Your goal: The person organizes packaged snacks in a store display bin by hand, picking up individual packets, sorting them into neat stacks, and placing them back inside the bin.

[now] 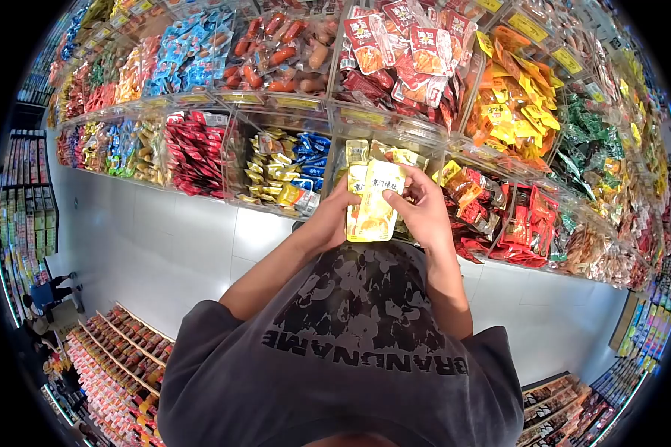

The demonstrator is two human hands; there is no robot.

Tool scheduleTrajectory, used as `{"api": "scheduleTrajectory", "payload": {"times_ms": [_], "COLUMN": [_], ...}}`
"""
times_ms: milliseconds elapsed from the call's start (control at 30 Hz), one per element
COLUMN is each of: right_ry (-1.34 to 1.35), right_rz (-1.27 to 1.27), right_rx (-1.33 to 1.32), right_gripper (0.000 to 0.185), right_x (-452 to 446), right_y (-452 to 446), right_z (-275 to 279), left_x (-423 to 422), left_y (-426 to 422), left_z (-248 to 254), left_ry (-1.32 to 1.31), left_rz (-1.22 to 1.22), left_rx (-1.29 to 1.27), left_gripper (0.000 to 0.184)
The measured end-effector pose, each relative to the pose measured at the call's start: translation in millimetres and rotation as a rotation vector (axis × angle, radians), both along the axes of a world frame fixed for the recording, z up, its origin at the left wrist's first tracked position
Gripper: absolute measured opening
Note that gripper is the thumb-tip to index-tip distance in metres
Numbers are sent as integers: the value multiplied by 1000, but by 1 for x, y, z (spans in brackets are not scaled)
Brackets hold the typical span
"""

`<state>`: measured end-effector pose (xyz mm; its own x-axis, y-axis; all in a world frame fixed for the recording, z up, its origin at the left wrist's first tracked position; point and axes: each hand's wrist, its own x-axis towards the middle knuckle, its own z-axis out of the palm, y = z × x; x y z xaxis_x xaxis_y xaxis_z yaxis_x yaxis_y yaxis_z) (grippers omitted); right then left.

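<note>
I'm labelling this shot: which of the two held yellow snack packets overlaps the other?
The front snack packet, pinned by the right hand; it partly covers the rear snack packet, nearer the left hand.

A cream-and-yellow front packet (376, 216) was held near the centre of the frame, long side running up and down, top leaning slightly right, dark lettering across its pale upper half. It overlapped a similar rear packet (353, 186), whose left part showed beside it.

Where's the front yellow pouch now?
Just right of centre in the head view, the front yellow pouch is in the right hand, overlapping a second yellow pouch in the left hand.
</note>
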<state>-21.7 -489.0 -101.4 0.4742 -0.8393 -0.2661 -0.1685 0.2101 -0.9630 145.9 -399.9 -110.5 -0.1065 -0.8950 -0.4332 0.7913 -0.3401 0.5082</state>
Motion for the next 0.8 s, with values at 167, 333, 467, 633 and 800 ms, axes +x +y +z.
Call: {"api": "scheduleTrajectory", "payload": {"times_ms": [167,333,467,633,800], "right_ry": [58,104,131,291,661], "right_rz": [0,57,130,65,99], "right_rx": [-170,-34,-329,-324,-540], "right_gripper": [48,51,41,36,42], "right_x": [0,4,0,22,64], "right_y": [10,31,26,-5,-31], "right_z": [-8,6,-41,-69,-88], "left_x": [8,4,14,61,96], "left_y": [10,24,40,41,32], "left_z": [-13,-5,-28,-28,-19], "left_ry": [348,131,-18,-99,-319], "left_rz": [-158,-188,-132,104,135], "left_rx": [-29,-96,122,63,21], "left_gripper": [59,54,41,29,30]}}
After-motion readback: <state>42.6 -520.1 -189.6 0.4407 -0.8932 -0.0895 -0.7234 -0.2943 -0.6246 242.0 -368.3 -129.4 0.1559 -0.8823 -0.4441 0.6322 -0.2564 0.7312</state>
